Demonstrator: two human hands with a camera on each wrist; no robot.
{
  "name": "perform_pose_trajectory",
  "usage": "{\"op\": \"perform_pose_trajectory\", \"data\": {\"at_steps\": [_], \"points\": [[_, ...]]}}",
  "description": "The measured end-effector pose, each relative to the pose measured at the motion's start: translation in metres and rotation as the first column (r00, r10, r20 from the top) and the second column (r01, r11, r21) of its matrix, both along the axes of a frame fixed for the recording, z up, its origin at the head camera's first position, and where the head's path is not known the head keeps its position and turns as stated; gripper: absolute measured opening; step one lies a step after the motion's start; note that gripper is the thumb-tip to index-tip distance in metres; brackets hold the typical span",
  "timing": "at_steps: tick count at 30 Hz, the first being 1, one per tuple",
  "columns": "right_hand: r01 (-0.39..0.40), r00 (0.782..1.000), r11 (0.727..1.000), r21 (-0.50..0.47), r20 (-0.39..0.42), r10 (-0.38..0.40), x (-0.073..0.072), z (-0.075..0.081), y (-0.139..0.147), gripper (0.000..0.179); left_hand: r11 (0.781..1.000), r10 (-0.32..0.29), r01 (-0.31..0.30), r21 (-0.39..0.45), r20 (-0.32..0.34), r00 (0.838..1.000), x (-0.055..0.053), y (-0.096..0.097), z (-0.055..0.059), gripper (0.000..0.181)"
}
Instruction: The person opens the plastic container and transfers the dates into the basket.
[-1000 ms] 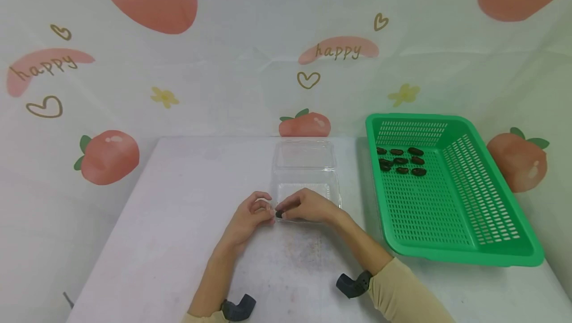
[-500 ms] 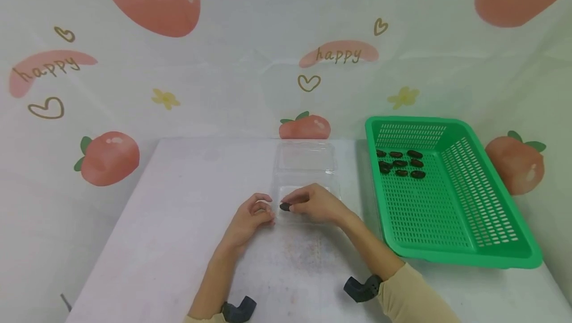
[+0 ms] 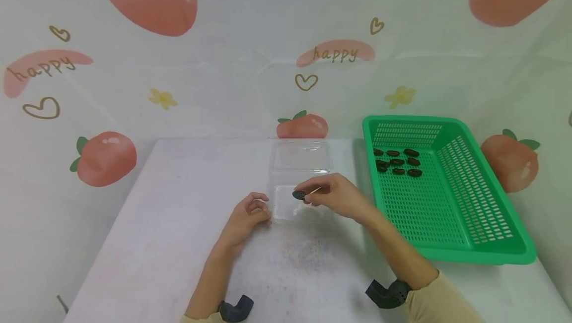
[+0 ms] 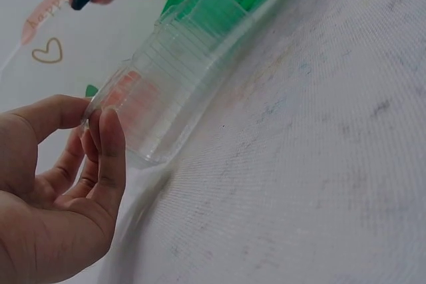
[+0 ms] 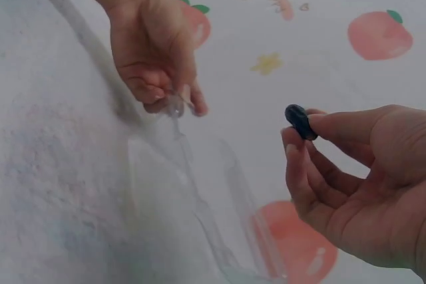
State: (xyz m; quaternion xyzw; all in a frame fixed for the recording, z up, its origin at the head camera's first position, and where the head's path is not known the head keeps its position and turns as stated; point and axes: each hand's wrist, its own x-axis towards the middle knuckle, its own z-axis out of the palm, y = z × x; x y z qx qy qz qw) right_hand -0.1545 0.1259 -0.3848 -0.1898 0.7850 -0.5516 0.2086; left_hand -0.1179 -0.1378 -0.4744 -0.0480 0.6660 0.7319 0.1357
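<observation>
My right hand (image 3: 337, 196) pinches a dark, oval, wrinkled date (image 3: 299, 195) between thumb and fingertips, held above the clear plastic clamshell box (image 3: 278, 210). The date (image 5: 301, 122) is raised off the box in the right wrist view. At the box's near left corner is my left hand (image 3: 245, 219). In the left wrist view, the thumb and fingers of the left hand (image 4: 66, 184) pinch the rim of the box (image 4: 173, 78). The hinged lid (image 3: 301, 156) lies folded back, away from me.
To the right stands a green perforated basket (image 3: 473, 254), with several dark dates (image 3: 396, 162) grouped at its far left. A white cloth with printed fruit hangs behind the white table (image 3: 187, 179).
My right hand has lifted the date from beside the left fingers and carried it up and to the right. The left hand has stayed at the box's corner.
</observation>
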Motion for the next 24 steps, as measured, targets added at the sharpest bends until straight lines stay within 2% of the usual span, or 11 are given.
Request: {"op": "perform_pose_trajectory", "data": {"at_steps": [8,15,24], "points": [[0.044,0.998,0.999,-0.015,0.045,-0.043,-0.005,0.011,0.035,0.028,1.0,0.003,-0.003,-0.01,0.007,1.0,0.001,-0.002,0.002,0.04],[0.129,0.986,0.991,0.022,0.101,-0.131,-0.011,0.015,0.066,0.032,1.0,-0.001,0.002,-0.026,0.017,1.0,0.0,-0.003,0.002,0.039],[0.224,0.972,0.974,0.02,0.076,-0.225,-0.011,0.016,0.104,0.039,0.999,0.008,-0.007,-0.032,0.024,1.0,0.001,-0.003,0.003,0.039]]}}
